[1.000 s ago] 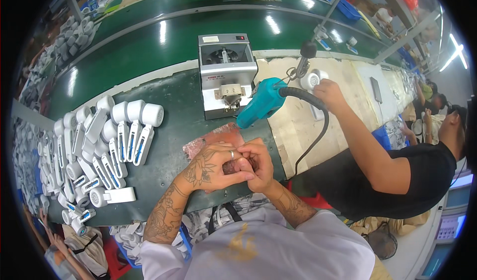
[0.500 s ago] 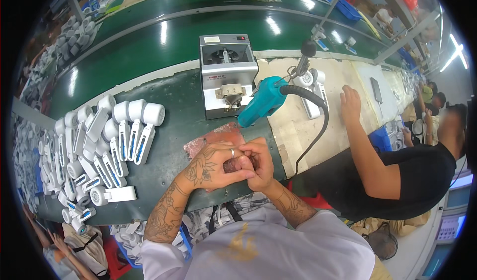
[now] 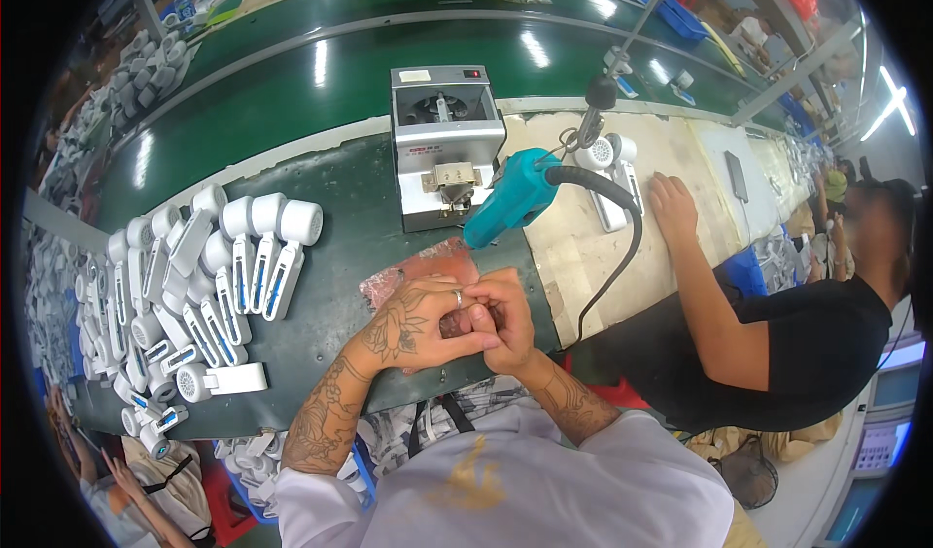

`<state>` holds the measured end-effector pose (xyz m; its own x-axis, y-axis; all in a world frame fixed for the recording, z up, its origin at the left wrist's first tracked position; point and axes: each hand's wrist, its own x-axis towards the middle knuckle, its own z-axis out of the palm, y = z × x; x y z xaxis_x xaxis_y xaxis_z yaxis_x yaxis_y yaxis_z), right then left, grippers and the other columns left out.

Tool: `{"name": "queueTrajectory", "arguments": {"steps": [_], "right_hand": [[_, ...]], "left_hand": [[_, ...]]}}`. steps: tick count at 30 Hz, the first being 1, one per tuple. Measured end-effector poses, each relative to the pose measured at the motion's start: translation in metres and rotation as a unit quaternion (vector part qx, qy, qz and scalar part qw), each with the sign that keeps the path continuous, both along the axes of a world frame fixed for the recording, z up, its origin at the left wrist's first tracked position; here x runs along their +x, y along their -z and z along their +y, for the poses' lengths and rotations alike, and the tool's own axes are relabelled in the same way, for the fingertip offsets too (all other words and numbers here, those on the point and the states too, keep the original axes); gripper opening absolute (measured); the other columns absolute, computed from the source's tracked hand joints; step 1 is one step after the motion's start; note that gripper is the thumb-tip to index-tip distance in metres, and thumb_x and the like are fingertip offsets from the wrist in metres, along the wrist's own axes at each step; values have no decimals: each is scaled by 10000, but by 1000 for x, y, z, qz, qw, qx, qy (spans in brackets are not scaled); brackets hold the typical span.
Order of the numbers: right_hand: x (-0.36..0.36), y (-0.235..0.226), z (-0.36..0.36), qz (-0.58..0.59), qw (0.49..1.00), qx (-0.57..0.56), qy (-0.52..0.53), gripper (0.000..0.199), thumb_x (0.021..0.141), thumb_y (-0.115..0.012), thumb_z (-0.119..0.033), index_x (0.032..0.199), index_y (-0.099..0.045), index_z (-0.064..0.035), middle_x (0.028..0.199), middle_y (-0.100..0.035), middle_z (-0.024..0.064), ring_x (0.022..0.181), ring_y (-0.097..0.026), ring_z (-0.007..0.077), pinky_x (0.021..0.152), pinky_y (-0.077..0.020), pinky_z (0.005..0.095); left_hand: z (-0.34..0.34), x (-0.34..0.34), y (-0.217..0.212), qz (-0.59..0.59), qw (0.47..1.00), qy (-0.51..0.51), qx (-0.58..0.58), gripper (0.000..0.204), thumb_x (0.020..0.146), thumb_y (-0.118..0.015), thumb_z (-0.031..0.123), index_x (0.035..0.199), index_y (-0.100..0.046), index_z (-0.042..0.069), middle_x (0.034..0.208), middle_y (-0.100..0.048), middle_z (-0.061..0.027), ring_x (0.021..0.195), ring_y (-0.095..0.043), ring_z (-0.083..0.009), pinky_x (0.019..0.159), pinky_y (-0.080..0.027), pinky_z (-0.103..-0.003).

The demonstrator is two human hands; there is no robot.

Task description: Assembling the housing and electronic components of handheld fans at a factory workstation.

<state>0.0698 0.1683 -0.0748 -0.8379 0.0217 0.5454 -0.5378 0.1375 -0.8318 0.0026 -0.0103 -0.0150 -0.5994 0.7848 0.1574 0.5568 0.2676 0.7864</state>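
Observation:
Both my hands meet over the front edge of the dark green work surface point(image 3: 335, 184). My left hand point(image 3: 416, 326), tattooed and with a ring on one finger, is curled against my right hand point(image 3: 505, 323). The right fingers are bent and press on the left fingertips close to the ring. No object shows between them. Under and behind my hands lies a worn reddish mat point(image 3: 428, 261). Just beyond hangs a teal electric screwdriver point(image 3: 510, 198), tip down, in front of a silver screw feeder point(image 3: 447, 150).
Many white handheld fans point(image 3: 262, 256) are piled on the left. A black cable point(image 3: 627, 261) curves down from the screwdriver. At right, a co-worker's hand point(image 3: 671, 203) rests on brown cardboard point(image 3: 583, 266) near two more fans point(image 3: 612, 184). A green conveyor belt point(image 3: 340, 72) runs behind.
My hands stay together with only a slight shift of the fingers. The co-worker's hand has moved a little left and down on the cardboard. The screwdriver hangs almost unchanged.

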Motion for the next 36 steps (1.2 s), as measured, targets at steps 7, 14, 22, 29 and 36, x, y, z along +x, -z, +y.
{"name": "queueTrajectory", "arguments": {"steps": [7,14,22,29,36], "right_hand": [[1,6,0,-38,999,-26,-16,238,1029,-584,-59,1264,-579,-26,1123,-526,91,840,-509,103,693,-449,244],[-2,-1,-3,-47,996,-67,-37,273,1031,-584,-30,1298,-529,-7,1130,-483,77,852,-492,75,685,-434,213],[-1,-3,-4,-32,995,-83,-46,283,1003,-631,-52,1272,-554,-13,1111,-515,83,799,-493,83,662,-439,222],[12,-106,-28,8,997,-72,-38,254,985,-599,-23,1238,-578,-23,1026,-574,77,824,-533,113,684,-456,241],[29,-246,-86,-200,794,-278,-502,264,1023,-613,-147,1260,-563,-40,1111,-617,77,954,-594,133,791,-485,273]], "left_hand": [[0,-1,0,2,999,-2,32,401,837,-828,411,992,-728,55,868,-680,-126,861,-687,-333,807,-529,-429],[1,-2,0,1,997,-3,76,383,846,-820,436,918,-720,73,814,-667,-102,803,-680,-308,758,-521,-416],[-2,0,-2,-20,995,-2,93,283,873,-801,329,898,-731,56,829,-694,-107,791,-693,-294,745,-539,-397],[-6,-9,-1,-265,941,-119,174,251,999,-651,198,877,-746,0,801,-721,-108,702,-674,-174,657,-530,-338],[-4,3,-6,-154,970,-130,133,169,974,-694,136,891,-739,-4,791,-724,-72,673,-652,-123,607,-496,-294]]}}
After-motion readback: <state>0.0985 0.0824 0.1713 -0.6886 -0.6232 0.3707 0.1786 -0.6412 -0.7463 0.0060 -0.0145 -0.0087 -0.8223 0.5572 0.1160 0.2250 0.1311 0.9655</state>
